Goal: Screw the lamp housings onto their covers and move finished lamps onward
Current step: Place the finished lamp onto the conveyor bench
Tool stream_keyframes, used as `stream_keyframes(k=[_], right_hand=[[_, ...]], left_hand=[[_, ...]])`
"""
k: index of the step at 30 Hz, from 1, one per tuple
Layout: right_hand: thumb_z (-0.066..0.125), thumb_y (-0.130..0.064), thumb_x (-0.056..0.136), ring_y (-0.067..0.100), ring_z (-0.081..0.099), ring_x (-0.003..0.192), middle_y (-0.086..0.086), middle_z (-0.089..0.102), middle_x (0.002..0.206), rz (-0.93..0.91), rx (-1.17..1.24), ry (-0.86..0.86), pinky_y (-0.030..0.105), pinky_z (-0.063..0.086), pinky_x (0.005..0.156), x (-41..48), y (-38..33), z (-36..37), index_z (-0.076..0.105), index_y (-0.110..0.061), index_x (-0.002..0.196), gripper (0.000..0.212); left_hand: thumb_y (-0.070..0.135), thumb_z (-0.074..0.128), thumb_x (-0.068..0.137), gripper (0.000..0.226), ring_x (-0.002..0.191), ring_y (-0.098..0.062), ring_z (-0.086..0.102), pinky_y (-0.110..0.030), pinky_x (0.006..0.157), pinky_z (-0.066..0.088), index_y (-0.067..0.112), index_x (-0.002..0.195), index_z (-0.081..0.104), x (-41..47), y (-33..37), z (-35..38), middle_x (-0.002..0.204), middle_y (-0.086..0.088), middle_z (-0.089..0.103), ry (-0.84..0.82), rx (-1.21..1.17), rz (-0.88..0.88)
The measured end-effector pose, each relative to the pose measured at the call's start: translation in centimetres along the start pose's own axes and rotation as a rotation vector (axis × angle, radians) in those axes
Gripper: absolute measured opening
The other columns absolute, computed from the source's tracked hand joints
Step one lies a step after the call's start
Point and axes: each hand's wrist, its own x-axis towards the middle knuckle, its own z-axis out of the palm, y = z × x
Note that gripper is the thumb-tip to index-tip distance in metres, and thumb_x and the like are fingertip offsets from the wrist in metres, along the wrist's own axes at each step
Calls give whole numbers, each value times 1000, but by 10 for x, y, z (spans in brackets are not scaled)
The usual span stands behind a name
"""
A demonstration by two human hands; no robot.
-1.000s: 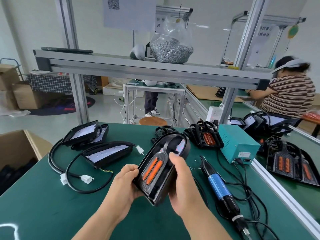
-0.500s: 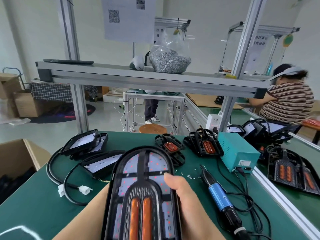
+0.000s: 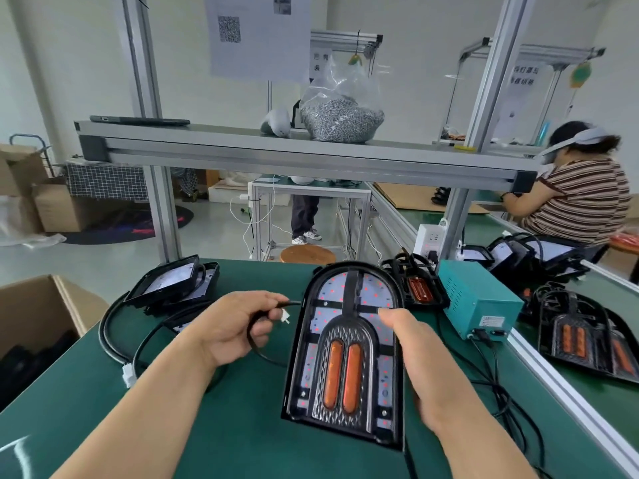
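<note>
**Little print sharp enough to read**

A hanging white sheet [image 3: 257,36] carries a QR code [image 3: 229,28] near its upper left; its other print is too small to read. Just right of it, a paper sign [image 3: 317,62] shows two large dark Chinese characters, one above the other, both blurred. Far right, another sign [image 3: 522,75] bears two rows of Chinese characters, not sharp enough to read. The teal box [image 3: 479,302] has a white label [image 3: 491,320] whose print is too fine to read.
</note>
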Motion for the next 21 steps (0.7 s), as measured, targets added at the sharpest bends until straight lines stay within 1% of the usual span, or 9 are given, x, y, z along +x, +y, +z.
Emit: stream_keyframes(k=[3, 5, 7, 9, 11, 13, 17, 19, 21], right_hand=[[41, -22, 108, 7, 63, 68, 8, 69, 64, 97, 110, -84, 24, 51, 89, -2, 7, 4, 62, -8, 76, 41], [53, -36, 97, 25, 70, 77, 11, 76, 81, 164, 315, -88, 35, 56, 84, -3, 1, 13, 78, -13, 85, 35], [64, -47, 78, 29, 73, 83, 14, 76, 100, 209, 437, -64, 40, 60, 77, 0, 10, 13, 81, -13, 98, 43], [65, -50, 70, 30, 74, 85, 17, 76, 105, 172, 601, -101, 40, 61, 74, 3, 12, 15, 81, -10, 102, 54], [61, -49, 76, 30, 74, 83, 16, 76, 100, 129, 756, -82, 44, 63, 72, 12, 9, 15, 82, -10, 93, 48], [52, -49, 91, 31, 68, 90, 16, 72, 104, 130, 848, -4, 51, 56, 89, 20, 4, 14, 82, -10, 86, 49], [40, -48, 105, 34, 59, 110, 19, 64, 120, 71, 1037, 145, 54, 36, 116, 42, -8, 10, 83, -10, 89, 60], [37, -50, 106, 34, 68, 108, 14, 71, 118, 8, 1041, 190, 55, 47, 106, 49, -11, 11, 83, -14, 91, 60], [38, -52, 105, 28, 76, 89, 12, 77, 103, -28, 1010, 227, 48, 60, 86, 53, -10, 13, 84, -17, 83, 62]], left_hand=[[8, 51, 85, 9, 34, -3, 32, -14, 33, 27, 5, 93, 55, 1, 3, -1, 62, -1, 47, -30, -245, 16], [6, 49, 84, 5, 34, -2, 33, -12, 33, 28, 6, 89, 51, 2, 3, -1, 62, 1, 46, -32, -483, 17], [2, 43, 86, 8, 33, -2, 36, -12, 33, 29, 7, 85, 49, 5, -1, -1, 59, 2, 45, 16, -732, 4], [2, 34, 96, 21, 33, -4, 38, -11, 34, 30, 8, 81, 47, 9, -8, 0, 52, 2, 44, 123, -901, 0], [7, 29, 104, 30, 42, -4, 44, -12, 42, 34, 8, 80, 47, 8, -22, 7, 51, 0, 49, 227, -889, -3], [12, 37, 105, 27, 62, -8, 50, -14, 55, 43, 7, 85, 54, 2, -40, 19, 70, -5, 60, 278, -774, -20], [37, 47, 101, 26, 80, -21, 66, -39, 70, 52, 19, 90, 61, -27, -64, 45, 97, -8, 74, 194, -490, -16], [49, 45, 98, 32, 92, -22, 70, -44, 79, 52, 21, 95, 60, -39, -66, 52, 110, -7, 73, 94, -464, 16], [44, 44, 99, 27, 97, -22, 71, -44, 80, 53, 20, 100, 58, -47, -63, 60, 116, -8, 72, 66, -429, 41]])
